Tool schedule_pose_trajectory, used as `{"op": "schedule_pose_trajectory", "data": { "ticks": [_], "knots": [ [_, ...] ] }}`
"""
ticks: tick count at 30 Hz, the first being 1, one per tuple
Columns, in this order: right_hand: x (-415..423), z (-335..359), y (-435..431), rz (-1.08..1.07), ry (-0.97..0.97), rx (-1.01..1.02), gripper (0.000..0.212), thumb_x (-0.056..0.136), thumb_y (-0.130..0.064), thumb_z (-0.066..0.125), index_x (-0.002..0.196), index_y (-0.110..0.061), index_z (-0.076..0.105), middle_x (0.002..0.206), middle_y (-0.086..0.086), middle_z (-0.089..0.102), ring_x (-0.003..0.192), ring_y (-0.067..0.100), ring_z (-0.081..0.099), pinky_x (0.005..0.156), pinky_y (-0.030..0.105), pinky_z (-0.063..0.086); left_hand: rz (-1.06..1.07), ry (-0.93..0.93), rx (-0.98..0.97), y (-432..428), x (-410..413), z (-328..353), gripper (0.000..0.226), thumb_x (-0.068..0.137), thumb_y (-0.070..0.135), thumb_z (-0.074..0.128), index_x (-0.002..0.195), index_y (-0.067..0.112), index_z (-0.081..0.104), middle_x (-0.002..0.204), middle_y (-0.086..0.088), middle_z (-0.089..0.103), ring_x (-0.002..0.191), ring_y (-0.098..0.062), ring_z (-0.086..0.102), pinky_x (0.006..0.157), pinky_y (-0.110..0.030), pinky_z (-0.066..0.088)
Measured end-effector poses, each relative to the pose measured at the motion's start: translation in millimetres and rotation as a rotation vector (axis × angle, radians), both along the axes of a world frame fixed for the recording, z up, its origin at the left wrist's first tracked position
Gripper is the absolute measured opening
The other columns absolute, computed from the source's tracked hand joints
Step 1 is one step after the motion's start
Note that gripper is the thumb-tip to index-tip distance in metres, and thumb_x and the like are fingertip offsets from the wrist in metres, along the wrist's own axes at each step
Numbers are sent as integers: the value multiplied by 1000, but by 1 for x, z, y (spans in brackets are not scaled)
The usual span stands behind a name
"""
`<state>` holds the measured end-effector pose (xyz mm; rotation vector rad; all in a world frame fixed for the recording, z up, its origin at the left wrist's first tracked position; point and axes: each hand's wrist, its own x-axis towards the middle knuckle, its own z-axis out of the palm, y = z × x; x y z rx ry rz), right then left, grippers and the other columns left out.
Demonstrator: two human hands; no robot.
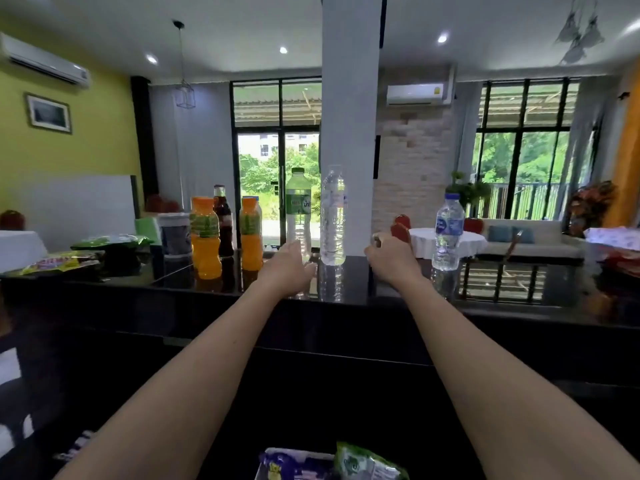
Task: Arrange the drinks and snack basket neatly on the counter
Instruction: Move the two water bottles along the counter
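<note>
On the black glossy counter stand two orange juice bottles, a dark cola bottle, a green-labelled water bottle, a clear water bottle and a blue-labelled water bottle. My left hand reaches to the foot of the green-labelled bottle, fingers extended beside it; whether it touches is unclear. My right hand hovers right of the clear bottle, fingers loosely curled, holding nothing. The snack basket with purple and green packets shows at the bottom edge.
Snack packets and a green bag lie on the counter's left end, next to a dark jar. A white pillar rises behind the counter's middle. More wrapped items sit at the far right.
</note>
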<state>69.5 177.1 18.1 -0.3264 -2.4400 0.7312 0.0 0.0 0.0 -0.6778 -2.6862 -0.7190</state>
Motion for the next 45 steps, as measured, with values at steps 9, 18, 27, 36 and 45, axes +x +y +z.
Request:
{"op": "schedule_pose_trajectory", "data": {
  "ticks": [9, 18, 27, 36, 45],
  "knots": [
    [-88, -1, 2, 72, -33, -257, 56, 95, -26, 45, 145, -6, 32, 144, 13, 43, 121, 27, 48, 84, 29, 38, -2, -136, 155, 27, -81, -2, 85, 92, 38, 54, 153, 15, -1, 158, -12, 20, 138, -32, 35, 108, -42, 39],
    [-157, -16, 7, 67, -7, -260, 90, 83, -40, 68, 149, -6, 17, 152, 14, 30, 137, 33, 33, 109, 46, 35, 87, -175, 364, 48, -150, -25, 97, 89, 36, 62, 152, 13, -8, 158, -17, 14, 142, -37, 26, 111, -50, 33],
    [-185, -34, 21, 17, -69, -106, 83, 77, -58, 66, 137, -11, 35, 139, 10, 46, 128, 32, 42, 101, 48, 41, 142, -144, 400, 56, -188, -25, 84, 87, 42, 64, 149, 8, 17, 148, -16, 37, 130, -35, 42, 97, -43, 42],
    [-189, -29, 26, 31, -90, -133, 83, 74, -45, 74, 138, -8, 37, 136, 12, 49, 122, 29, 49, 85, 31, 42, 124, -113, 317, 52, -186, -23, 83, 84, 46, 66, 145, 7, 24, 144, -14, 43, 124, -33, 49, 89, -39, 45],
    [-140, -19, 68, -6, -136, -155, 76, 73, -40, 77, 136, -12, 43, 133, 7, 54, 120, 26, 52, 88, 30, 43, 40, -91, 247, 64, -148, -20, 84, 78, 49, 71, 139, 8, 31, 137, -15, 51, 120, -35, 53, 91, -41, 47]
  ]
}}
